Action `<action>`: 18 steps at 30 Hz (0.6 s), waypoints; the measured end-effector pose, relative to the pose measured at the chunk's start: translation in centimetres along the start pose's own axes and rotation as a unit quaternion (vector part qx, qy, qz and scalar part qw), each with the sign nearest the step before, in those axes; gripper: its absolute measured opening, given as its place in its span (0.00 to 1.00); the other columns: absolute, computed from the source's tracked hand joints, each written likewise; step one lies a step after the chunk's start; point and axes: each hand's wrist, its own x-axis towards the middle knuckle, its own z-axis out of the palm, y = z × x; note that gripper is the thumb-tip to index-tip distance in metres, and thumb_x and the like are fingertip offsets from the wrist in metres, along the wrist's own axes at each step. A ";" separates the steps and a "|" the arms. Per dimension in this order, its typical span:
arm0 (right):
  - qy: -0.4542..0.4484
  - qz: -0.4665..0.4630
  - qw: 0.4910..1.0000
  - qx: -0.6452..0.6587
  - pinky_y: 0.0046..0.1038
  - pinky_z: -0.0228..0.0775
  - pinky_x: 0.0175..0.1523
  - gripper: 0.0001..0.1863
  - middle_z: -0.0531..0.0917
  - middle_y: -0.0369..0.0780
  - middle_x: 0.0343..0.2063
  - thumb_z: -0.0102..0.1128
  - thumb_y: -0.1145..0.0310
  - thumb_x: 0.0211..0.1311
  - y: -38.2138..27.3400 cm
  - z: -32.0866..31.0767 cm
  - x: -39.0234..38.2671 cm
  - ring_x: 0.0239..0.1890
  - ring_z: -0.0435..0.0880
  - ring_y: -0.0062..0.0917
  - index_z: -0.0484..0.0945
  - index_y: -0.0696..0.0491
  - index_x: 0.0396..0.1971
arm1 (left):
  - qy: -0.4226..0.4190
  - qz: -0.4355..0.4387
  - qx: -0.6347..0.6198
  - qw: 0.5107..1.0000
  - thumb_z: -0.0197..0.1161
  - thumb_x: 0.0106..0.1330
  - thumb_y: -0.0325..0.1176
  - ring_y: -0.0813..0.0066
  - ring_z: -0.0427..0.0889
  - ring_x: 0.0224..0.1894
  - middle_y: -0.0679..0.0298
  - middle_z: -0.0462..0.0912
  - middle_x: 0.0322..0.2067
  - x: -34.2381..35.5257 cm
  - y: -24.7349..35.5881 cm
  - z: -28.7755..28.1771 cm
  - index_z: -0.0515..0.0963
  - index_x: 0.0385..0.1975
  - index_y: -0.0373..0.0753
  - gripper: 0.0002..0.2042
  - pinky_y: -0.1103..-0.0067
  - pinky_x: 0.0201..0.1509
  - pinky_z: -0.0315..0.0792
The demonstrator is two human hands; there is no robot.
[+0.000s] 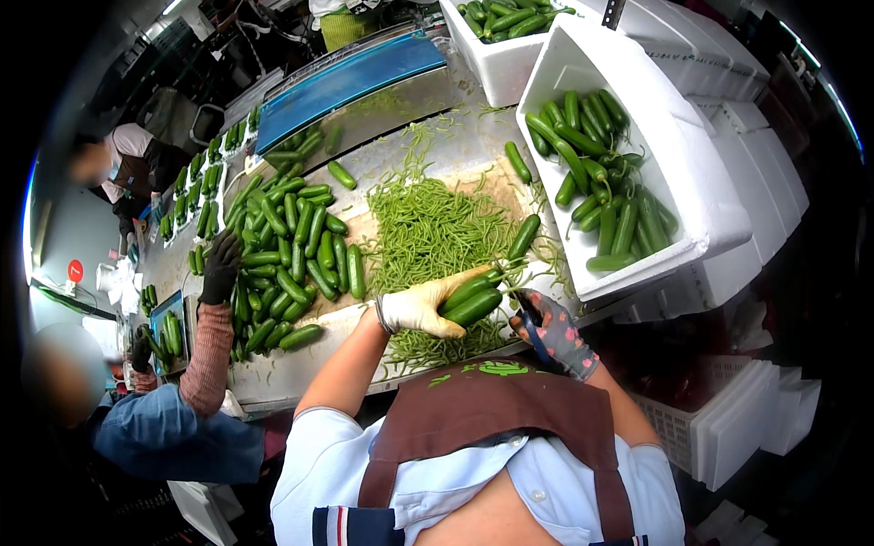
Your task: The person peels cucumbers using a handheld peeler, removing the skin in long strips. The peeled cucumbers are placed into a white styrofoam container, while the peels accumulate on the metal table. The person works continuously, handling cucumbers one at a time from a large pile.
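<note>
My left hand (421, 308), in a pale cream glove, is closed around a few green cucumbers (472, 308), their stem ends toward the right. My right hand (563, 338), in a dark floral glove, grips blue-handled scissors (535, 338) close to those stem ends. The blades are hard to make out. Beneath and beyond my hands spreads a heap of thin cut green stems (437, 223). Single cucumbers lie at its right edge, one of them (524, 238) just past my hands. To the left is a large pile of cucumbers (291, 241).
A white foam box (706, 205) of stemmed cucumbers tilts at the table's right, with another foam box (503, 77) behind it. A blue-topped metal unit (355, 86) stands across the table. On the left, a co-worker's dark-gloved hand (221, 266) touches the pile near a scale (173, 332).
</note>
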 end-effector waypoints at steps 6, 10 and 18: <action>0.040 -0.042 0.991 -0.119 0.28 0.68 0.34 0.20 0.78 0.44 0.26 0.58 0.64 0.44 0.1 -0.2 -0.9 0.29 0.77 0.35 0.71 0.58 0.37 | 0.025 0.001 0.115 0.993 0.66 0.40 0.30 0.77 0.58 0.54 0.62 0.60 0.53 -0.4 -0.7 -0.4 0.43 0.59 0.39 0.46 0.81 0.57 0.52; 0.074 -0.176 0.943 -0.272 0.30 0.67 0.34 0.21 0.77 0.45 0.24 0.59 0.62 0.44 0.6 0.3 -1.5 0.28 0.76 0.37 0.71 0.59 0.38 | 0.022 -0.008 0.086 0.996 0.66 0.40 0.31 0.77 0.57 0.54 0.61 0.59 0.53 -0.4 -0.8 -0.5 0.43 0.59 0.39 0.46 0.81 0.58 0.51; -0.020 0.046 0.993 0.104 0.20 0.67 0.33 0.22 0.76 0.40 0.31 0.59 0.62 0.45 -1.0 0.9 -1.2 0.28 0.75 0.23 0.69 0.60 0.39 | 0.015 -0.015 0.008 1.000 0.67 0.41 0.33 0.76 0.56 0.55 0.61 0.58 0.54 -0.2 -1.8 -0.1 0.43 0.59 0.38 0.46 0.80 0.58 0.50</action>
